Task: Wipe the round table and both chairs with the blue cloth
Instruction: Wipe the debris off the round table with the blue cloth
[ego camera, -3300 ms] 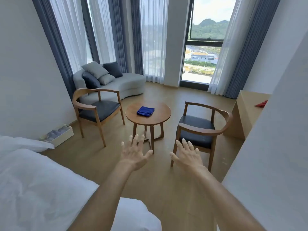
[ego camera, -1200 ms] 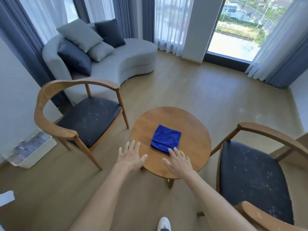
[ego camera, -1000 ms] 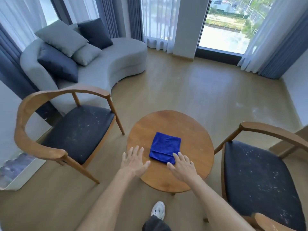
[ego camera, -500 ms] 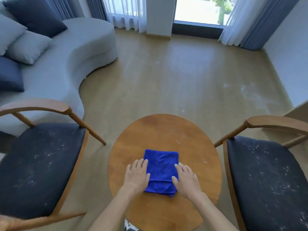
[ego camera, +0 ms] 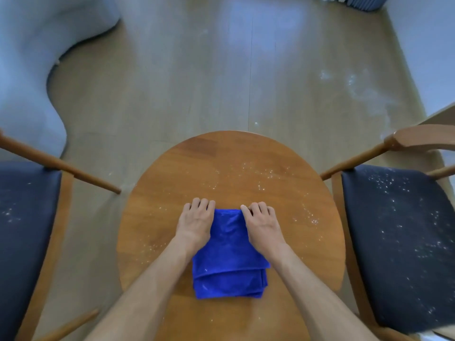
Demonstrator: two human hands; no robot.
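The blue cloth (ego camera: 229,254) lies folded near the middle of the round tabletop (ego camera: 231,168), a little toward my side. Half a second ago both hands lay flat along its side edges; now they have slid to its far edge and the fingers have curled over it. I read that as the pick-up or unfolding starting, so wiping has not begun: pale specks are scattered over the wood and over both dark seats, the left chair (ego camera: 27,217) and the right chair (ego camera: 398,242).

My left hand (ego camera: 195,223) sits knuckles up at the far left corner, its grip closed on the cloth's edge. My right hand (ego camera: 262,223) mirrors it at the far right corner, also pinching the fabric. Both forearms run straight in from below, nearly parallel, wrists low over the cloth. A pale sofa (ego camera: 29,70) curves behind the left chair.
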